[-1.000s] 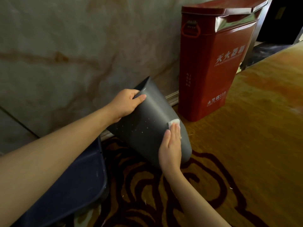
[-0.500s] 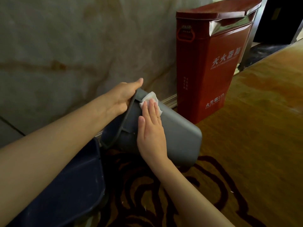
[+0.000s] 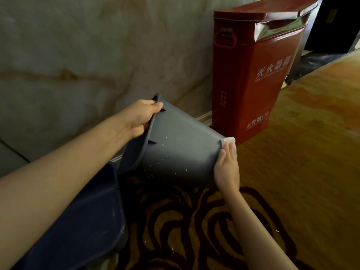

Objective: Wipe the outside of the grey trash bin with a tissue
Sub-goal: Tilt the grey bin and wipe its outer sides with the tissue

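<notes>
The grey trash bin is tipped on its side above the carpet, mouth to the left, base to the right, with small white specks on its wall. My left hand grips its rim at the upper left. My right hand lies flat on the bin's base end, fingers together, pressing a white tissue against the upper right corner of the base. Only the tissue's top edge shows past my fingertips.
A tall red fire-extinguisher box stands against the marble wall just right of the bin. A dark blue bin sits at the lower left under my left arm. Patterned orange-and-brown carpet covers the floor.
My right hand slid the tissue from near the rim down the bin's side to its base end. The bin has turned, so a speckled side now faces me. The left hand kept its grip on the rim.
</notes>
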Demonstrator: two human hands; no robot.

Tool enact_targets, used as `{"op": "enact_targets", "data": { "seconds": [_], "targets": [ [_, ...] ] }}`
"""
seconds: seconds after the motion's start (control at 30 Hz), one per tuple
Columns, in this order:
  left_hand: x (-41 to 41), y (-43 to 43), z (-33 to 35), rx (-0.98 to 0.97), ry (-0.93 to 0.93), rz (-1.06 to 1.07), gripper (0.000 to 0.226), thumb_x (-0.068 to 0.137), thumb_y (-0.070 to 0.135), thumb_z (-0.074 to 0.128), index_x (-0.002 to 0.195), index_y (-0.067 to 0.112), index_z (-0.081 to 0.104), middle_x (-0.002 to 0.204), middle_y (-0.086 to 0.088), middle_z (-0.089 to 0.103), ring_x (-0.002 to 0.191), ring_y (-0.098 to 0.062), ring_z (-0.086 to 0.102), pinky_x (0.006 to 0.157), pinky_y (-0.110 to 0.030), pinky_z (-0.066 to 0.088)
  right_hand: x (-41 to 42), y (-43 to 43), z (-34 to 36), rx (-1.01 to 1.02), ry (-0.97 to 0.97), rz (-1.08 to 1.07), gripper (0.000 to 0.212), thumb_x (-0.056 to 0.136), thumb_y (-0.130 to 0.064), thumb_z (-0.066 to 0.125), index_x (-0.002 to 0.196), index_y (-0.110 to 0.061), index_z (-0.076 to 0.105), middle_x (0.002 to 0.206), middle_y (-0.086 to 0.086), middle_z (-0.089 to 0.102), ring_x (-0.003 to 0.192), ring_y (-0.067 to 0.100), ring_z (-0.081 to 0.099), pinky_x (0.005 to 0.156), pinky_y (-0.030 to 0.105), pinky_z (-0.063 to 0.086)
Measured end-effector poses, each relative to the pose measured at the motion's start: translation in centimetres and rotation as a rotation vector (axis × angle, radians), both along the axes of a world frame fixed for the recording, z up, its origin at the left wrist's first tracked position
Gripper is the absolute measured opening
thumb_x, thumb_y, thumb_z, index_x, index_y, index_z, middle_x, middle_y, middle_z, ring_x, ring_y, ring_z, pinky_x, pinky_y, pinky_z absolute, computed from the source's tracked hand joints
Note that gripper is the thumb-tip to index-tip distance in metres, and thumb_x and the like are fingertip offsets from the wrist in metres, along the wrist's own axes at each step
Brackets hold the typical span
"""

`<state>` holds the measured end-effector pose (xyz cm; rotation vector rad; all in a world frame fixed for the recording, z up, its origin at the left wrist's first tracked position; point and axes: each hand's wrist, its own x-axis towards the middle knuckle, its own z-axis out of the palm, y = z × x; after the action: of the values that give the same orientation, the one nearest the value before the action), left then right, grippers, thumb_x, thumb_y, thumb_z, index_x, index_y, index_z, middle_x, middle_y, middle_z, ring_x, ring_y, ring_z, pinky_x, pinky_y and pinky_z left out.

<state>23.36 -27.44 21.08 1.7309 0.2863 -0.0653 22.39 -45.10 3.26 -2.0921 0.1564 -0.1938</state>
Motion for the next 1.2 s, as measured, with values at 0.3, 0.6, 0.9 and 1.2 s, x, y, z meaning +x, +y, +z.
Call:
{"op": "enact_targets", "data": {
  "seconds": [0.3,0.6,0.9,1.2],
  "targets": [
    [1.3,-1.3,0.0,-0.052,0.01,0.082,0.034,0.095,0.008,0.039,0.125,-0.006,0.048,0.078,-0.007,0.057,0.07,-0.016,0.057,0.075,-0.036,0.048,-0.5,1.9,3.2,0.129,-0.09,0.149,0.046,0.1,-0.034,0.021,0.144,-0.022,0.027,0.155,0.0,0.019,0.141,0.006,0.011,0.114,0.025,0.005],
    [1.3,-1.3,-0.2,-0.196,0.089,0.163,0.024,0.096,0.015,0.039,0.077,0.005,0.05,0.077,-0.01,0.056,0.068,-0.018,0.056,0.059,-0.03,0.051,-4.3,7.3,9.2,0.09,-0.383,0.515,0.045,0.099,-0.035,0.023,0.143,-0.023,0.027,0.153,-0.009,0.02,0.138,-0.003,0.006,0.102,0.002,-0.002],
    [2.2,0.7,0.6,-0.203,0.169,0.132,0.016,0.095,0.017,0.042,0.09,0.009,0.056,0.08,-0.005,0.057,0.083,-0.019,0.058,0.086,-0.038,0.045,-3.3,2.2,2.7,-0.047,-0.181,0.277,0.046,0.099,-0.038,0.023,0.142,-0.026,0.029,0.152,-0.01,0.024,0.136,-0.005,0.01,0.107,0.017,0.015],
    [-0.1,4.5,3.6,-0.091,0.296,-0.304,0.041,0.087,0.036,0.048,0.117,0.01,0.054,0.116,-0.015,0.068,0.101,-0.029,0.068,0.077,-0.043,0.058,-0.5,1.3,2.2,-0.073,-0.087,0.192,0.047,0.099,-0.036,0.023,0.144,-0.024,0.023,0.154,-0.004,0.023,0.14,0.007,0.017,0.103,0.02,0.016]
  ]
}}
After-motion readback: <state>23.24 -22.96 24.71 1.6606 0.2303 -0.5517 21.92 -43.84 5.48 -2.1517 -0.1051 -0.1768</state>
